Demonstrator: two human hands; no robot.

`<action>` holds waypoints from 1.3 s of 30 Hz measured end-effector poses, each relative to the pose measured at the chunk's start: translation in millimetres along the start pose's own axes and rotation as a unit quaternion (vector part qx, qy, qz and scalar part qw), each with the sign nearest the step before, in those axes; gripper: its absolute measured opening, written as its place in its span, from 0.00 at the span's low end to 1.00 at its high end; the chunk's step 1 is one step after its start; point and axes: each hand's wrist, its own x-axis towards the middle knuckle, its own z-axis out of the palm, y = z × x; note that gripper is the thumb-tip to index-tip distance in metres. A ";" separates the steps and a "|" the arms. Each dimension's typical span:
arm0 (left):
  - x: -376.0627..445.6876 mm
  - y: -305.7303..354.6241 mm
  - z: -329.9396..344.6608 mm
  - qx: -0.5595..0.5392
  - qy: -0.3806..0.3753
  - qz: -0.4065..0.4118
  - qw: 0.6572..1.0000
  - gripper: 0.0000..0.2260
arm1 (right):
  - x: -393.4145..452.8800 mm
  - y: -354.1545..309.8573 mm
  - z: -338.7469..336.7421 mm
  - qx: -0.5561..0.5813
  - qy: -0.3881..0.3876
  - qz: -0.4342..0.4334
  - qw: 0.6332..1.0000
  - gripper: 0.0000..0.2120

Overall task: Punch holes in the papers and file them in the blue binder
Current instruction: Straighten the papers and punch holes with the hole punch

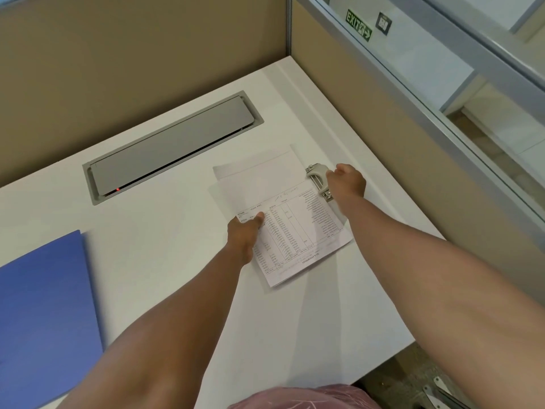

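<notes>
My left hand [246,231] pinches thin printed papers [295,225]; beside them, my right hand [348,181] grips the grey metal punch [318,181].

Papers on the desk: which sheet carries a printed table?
The top sheet under the left hand, nearest the person; the sheets behind it look blank.

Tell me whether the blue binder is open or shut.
Shut. The blue binder lies flat on the desk, cover closed, no rings or pages showing.
</notes>
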 end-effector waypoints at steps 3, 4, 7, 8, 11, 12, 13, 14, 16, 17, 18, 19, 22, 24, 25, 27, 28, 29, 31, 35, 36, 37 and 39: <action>0.5 3.4 3.1 0.000 -0.002 -0.006 1.000 0.09 | 2.1 0.8 0.0 0.012 -0.007 -0.003 1.000 0.22; 0.8 4.4 4.0 0.001 -0.003 -0.006 1.000 0.10 | 2.6 1.2 0.0 0.015 -0.009 -0.004 1.000 0.22; 1.1 7.3 6.6 -0.002 -0.008 -0.006 1.000 0.10 | 2.7 1.2 -1.0 0.012 -0.017 -0.006 1.000 0.20; 1.1 8.3 7.9 -0.003 -0.010 -0.007 1.000 0.10 | 2.2 0.7 -1.6 0.007 -0.019 -0.008 1.000 0.20; 2.7 10.5 11.7 -0.005 -0.019 -0.010 1.000 0.11 | 2.6 0.5 -1.8 -0.006 -0.023 -0.012 1.000 0.20; 3.3 10.6 12.6 -0.004 -0.020 -0.011 1.000 0.11 | 3.2 0.6 -1.5 -0.008 -0.024 -0.011 1.000 0.20; 4.0 10.1 13.1 -0.003 -0.020 -0.013 1.000 0.11 | 3.8 0.7 -1.2 -0.010 -0.024 -0.011 1.000 0.20; 5.1 9.2 13.3 -0.004 -0.020 -0.015 1.000 0.11 | 4.3 0.5 -1.2 -0.012 -0.026 -0.010 1.000 0.20; 6.4 7.5 13.2 -0.006 -0.018 -0.015 1.000 0.12 | 6.2 1.0 -1.5 -0.016 -0.028 -0.010 0.999 0.21; 7.2 7.0 13.2 -0.006 -0.018 -0.015 1.000 0.12 | 7.4 1.5 -1.6 -0.019 -0.029 -0.011 0.999 0.20; 7.9 6.6 13.3 -0.005 -0.019 -0.014 1.000 0.11 | 8.7 1.9 -1.6 -0.023 -0.029 -0.012 0.999 0.20; 8.7 6.4 13.4 -0.004 -0.020 -0.013 1.000 0.11 | 10.3 2.6 -1.3 -0.030 -0.030 -0.014 0.999 0.20; 10.3 6.9 13.5 -0.005 -0.022 -0.008 1.000 0.09 | 17.6 3.6 0.8 -0.054 -0.033 -0.021 0.998 0.17; 10.9 7.2 13.4 -0.002 -0.024 -0.011 1.000 0.06 | 23.0 3.4 2.0 -0.070 -0.033 -0.025 0.997 0.16; 11.0 7.3 13.1 -0.002 -0.024 -0.013 1.000 0.05 | 25.6 3.0 2.7 -0.078 -0.033 -0.025 0.996 0.16; 11.8 6.9 13.3 -0.004 -0.026 -0.016 1.000 0.05 | 30.8 1.6 4.2 -0.099 -0.034 -0.026 0.994 0.16; 12.1 6.9 13.5 -0.006 -0.027 -0.016 1.000 0.07 | 33.9 0.6 5.2 -0.111 -0.033 -0.028 0.993 0.16; 12.2 6.9 13.5 -0.008 -0.028 -0.014 0.999 0.08 | 37.3 -0.5 6.4 -0.122 -0.033 -0.028 0.992 0.16; 12.8 6.8 13.5 -0.013 -0.030 -0.012 0.999 0.09 | 44.7 -3.0 8.4 -0.139 -0.030 -0.026 0.989 0.18; 12.7 6.9 13.3 -0.017 -0.030 -0.017 0.999 0.06 | 52.6 -8.2 13.6 -0.146 -0.022 -0.021 0.989 0.23; 13.1 7.0 13.5 -0.017 -0.030 -0.017 0.999 0.07 | 53.5 -9.1 15.6 -0.147 -0.019 -0.023 0.989 0.22; 13.7 6.8 13.6 -0.018 -0.029 -0.018 0.999 0.07 | 53.7 -10.2 17.4 -0.145 -0.015 -0.029 0.989 0.22; 14.4 6.6 13.8 -0.018 -0.030 -0.019 0.999 0.08 | 55.3 -11.3 21.7 -0.139 -0.004 -0.038 0.990 0.22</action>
